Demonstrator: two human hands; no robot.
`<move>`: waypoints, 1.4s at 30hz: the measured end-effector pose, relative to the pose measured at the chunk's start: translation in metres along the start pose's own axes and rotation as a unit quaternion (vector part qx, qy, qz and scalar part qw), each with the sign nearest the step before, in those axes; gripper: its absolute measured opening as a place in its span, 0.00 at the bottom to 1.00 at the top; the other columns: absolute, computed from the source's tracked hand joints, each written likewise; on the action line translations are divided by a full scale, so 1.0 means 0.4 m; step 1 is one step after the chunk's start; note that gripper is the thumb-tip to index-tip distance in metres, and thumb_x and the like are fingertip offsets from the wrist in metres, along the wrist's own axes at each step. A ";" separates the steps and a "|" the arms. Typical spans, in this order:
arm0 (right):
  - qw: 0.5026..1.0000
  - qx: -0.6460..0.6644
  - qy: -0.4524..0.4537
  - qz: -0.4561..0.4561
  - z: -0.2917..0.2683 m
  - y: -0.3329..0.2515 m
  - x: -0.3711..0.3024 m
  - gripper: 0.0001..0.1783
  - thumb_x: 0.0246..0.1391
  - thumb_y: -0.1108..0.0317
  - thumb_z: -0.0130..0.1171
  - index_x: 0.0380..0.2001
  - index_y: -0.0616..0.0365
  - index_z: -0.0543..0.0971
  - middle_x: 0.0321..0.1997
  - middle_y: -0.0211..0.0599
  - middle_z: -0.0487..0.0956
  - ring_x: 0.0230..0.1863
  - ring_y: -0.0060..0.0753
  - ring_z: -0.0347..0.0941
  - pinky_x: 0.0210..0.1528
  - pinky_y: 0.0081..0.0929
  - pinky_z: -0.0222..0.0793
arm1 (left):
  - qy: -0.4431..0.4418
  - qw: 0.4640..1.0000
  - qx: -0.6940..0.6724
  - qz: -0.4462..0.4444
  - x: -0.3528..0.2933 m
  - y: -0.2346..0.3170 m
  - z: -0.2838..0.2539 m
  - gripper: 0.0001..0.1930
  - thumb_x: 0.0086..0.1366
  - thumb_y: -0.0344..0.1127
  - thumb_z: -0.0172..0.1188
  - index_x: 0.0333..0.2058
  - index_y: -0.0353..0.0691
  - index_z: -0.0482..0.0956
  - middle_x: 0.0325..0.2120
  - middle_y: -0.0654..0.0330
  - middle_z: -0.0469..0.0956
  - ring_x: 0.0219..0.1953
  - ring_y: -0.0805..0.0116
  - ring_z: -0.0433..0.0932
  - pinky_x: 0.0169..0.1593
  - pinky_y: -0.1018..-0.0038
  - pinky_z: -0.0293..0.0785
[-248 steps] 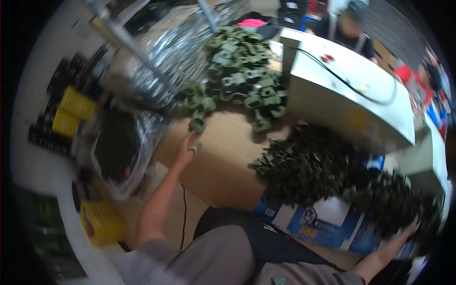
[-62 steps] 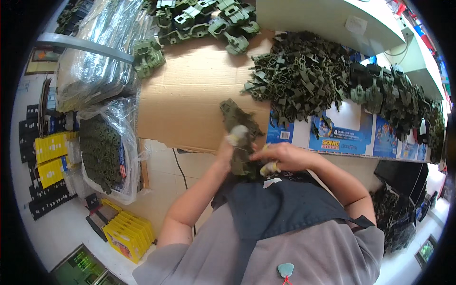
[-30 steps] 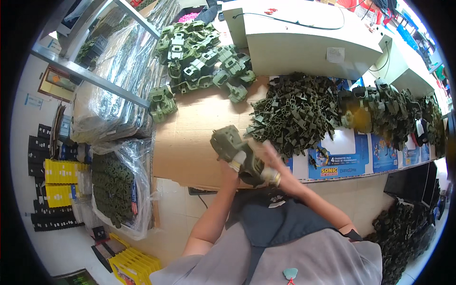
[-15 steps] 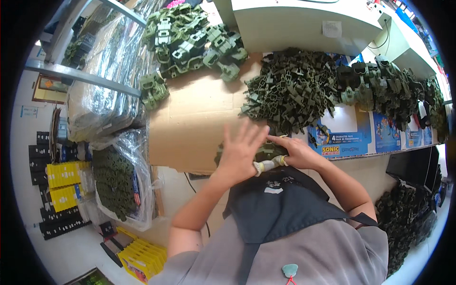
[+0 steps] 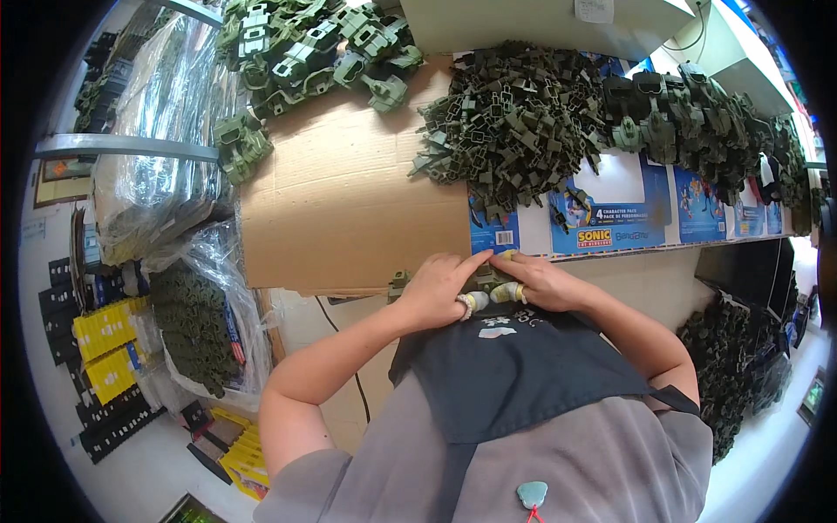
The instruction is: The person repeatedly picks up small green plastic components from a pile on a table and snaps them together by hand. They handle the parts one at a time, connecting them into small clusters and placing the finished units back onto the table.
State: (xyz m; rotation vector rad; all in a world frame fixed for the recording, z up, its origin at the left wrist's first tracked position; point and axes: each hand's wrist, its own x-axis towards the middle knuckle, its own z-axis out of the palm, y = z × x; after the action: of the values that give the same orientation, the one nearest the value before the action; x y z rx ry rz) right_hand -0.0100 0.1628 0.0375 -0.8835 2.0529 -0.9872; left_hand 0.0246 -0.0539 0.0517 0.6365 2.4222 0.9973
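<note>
An olive-green moulded plastic part [image 5: 485, 279] is held between my hands at the near edge of the table, just above the dark apron [image 5: 506, 366]. My left hand [image 5: 436, 290] is closed over it, its fingers bent forward and its end showing past the wrist side. From the other side my right hand [image 5: 545, 283] grips the same part, and the fingertips of both hands nearly meet. Both thumbs wear pale wrappings and press toward each other on the near side. The fingers hide most of the part.
Cardboard [image 5: 357, 218] covers the table ahead. Beyond lie a heap of small green clips [image 5: 523, 122], larger green parts [image 5: 323, 52] at far left and more green parts [image 5: 689, 113] at right. A plastic-lined container [image 5: 253, 349] of green pieces stands left; printed blue sheets [image 5: 610, 209] line the right.
My left hand, which was raised with fingers spread, has come down and closed on the green part beside my right hand. The whole view has shifted slightly.
</note>
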 end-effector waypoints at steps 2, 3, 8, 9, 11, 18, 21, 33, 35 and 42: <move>1.000 0.018 0.001 0.018 0.000 -0.004 0.002 0.29 0.41 0.75 0.48 0.52 0.64 0.64 0.41 0.51 0.70 0.44 0.51 0.66 0.47 0.37 0.61 | 0.004 1.000 0.008 0.006 -0.002 -0.005 0.005 0.36 0.41 0.28 0.54 0.55 0.41 0.60 0.28 0.50 0.72 0.37 0.52 0.70 0.52 0.56 0.58; 0.999 0.023 0.003 0.025 -0.002 -0.009 0.004 0.28 0.41 0.74 0.49 0.51 0.64 0.65 0.42 0.51 0.71 0.44 0.51 0.67 0.47 0.37 0.61 | 0.007 1.000 0.015 0.011 -0.002 -0.008 0.006 0.36 0.41 0.28 0.53 0.54 0.41 0.60 0.28 0.50 0.72 0.37 0.52 0.70 0.53 0.56 0.57; 0.999 0.030 0.021 0.018 -0.006 0.014 0.008 0.26 0.45 0.69 0.52 0.51 0.57 0.67 0.44 0.51 0.71 0.44 0.51 0.68 0.47 0.38 0.62 | -0.023 0.997 0.079 -0.001 0.003 0.003 -0.027 0.37 0.45 0.36 0.58 0.57 0.44 0.56 0.36 0.47 0.70 0.44 0.51 0.68 0.56 0.57 0.53; 0.998 0.050 0.032 0.004 -0.019 0.015 0.007 0.26 0.46 0.67 0.53 0.52 0.57 0.67 0.45 0.51 0.71 0.45 0.51 0.68 0.48 0.37 0.62 | 0.013 0.993 0.117 0.014 -0.001 0.025 -0.064 0.38 0.46 0.39 0.59 0.58 0.45 0.55 0.40 0.46 0.68 0.46 0.51 0.67 0.57 0.57 0.52; 0.995 0.096 0.021 0.035 -0.050 0.027 -0.004 0.28 0.48 0.62 0.56 0.53 0.55 0.66 0.47 0.48 0.70 0.47 0.48 0.67 0.50 0.33 0.61 | 0.025 0.991 0.109 -0.069 -0.021 0.046 -0.152 0.44 0.47 0.51 0.63 0.60 0.47 0.50 0.53 0.46 0.60 0.56 0.53 0.59 0.59 0.60 0.50; 0.994 0.057 0.095 0.013 -0.073 0.036 -0.048 0.34 0.45 0.65 0.59 0.56 0.54 0.60 0.51 0.46 0.68 0.55 0.47 0.60 0.57 0.34 0.55 | 0.114 0.912 -0.356 -0.171 -0.094 -0.034 -0.028 0.37 0.49 0.35 0.65 0.57 0.46 0.57 0.47 0.56 0.67 0.50 0.66 0.66 0.53 0.73 0.60; 0.986 -0.028 0.149 -0.062 -0.091 -0.090 -0.003 0.36 0.40 0.63 0.61 0.55 0.56 0.60 0.50 0.46 0.68 0.53 0.50 0.61 0.56 0.38 0.54 | 0.150 0.914 -0.329 -0.185 -0.072 -0.005 -0.017 0.34 0.48 0.36 0.65 0.54 0.43 0.61 0.42 0.56 0.72 0.46 0.64 0.71 0.50 0.71 0.64; 0.984 0.031 -0.036 -0.171 -0.085 -0.077 0.066 0.40 0.45 0.68 0.53 0.61 0.53 0.48 0.51 0.52 0.66 0.51 0.51 0.63 0.52 0.38 0.59 | 0.181 0.957 -0.208 -0.090 -0.058 0.040 0.013 0.31 0.45 0.32 0.65 0.50 0.37 0.66 0.42 0.56 0.72 0.44 0.66 0.73 0.47 0.74 0.67; 0.991 0.002 -0.071 -0.116 -0.096 -0.087 0.060 0.44 0.41 0.72 0.54 0.61 0.53 0.47 0.49 0.53 0.66 0.50 0.52 0.63 0.50 0.39 0.60 | 0.164 0.960 -0.207 -0.094 -0.035 0.038 0.009 0.31 0.44 0.31 0.65 0.50 0.38 0.66 0.42 0.57 0.72 0.44 0.66 0.74 0.46 0.74 0.68; 0.984 -0.028 -0.013 -0.178 -0.056 -0.074 0.057 0.44 0.36 0.74 0.53 0.60 0.55 0.49 0.46 0.55 0.69 0.49 0.52 0.65 0.49 0.38 0.61 | 0.185 0.958 -0.195 -0.102 -0.044 0.054 0.022 0.32 0.43 0.31 0.65 0.50 0.38 0.66 0.43 0.56 0.73 0.45 0.65 0.73 0.48 0.73 0.68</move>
State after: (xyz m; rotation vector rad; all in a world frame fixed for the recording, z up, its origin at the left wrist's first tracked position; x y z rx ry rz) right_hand -0.0319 0.1387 0.0663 -1.3187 1.9461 -1.0982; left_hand 0.0489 -0.0455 0.0656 0.0610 2.4199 1.5568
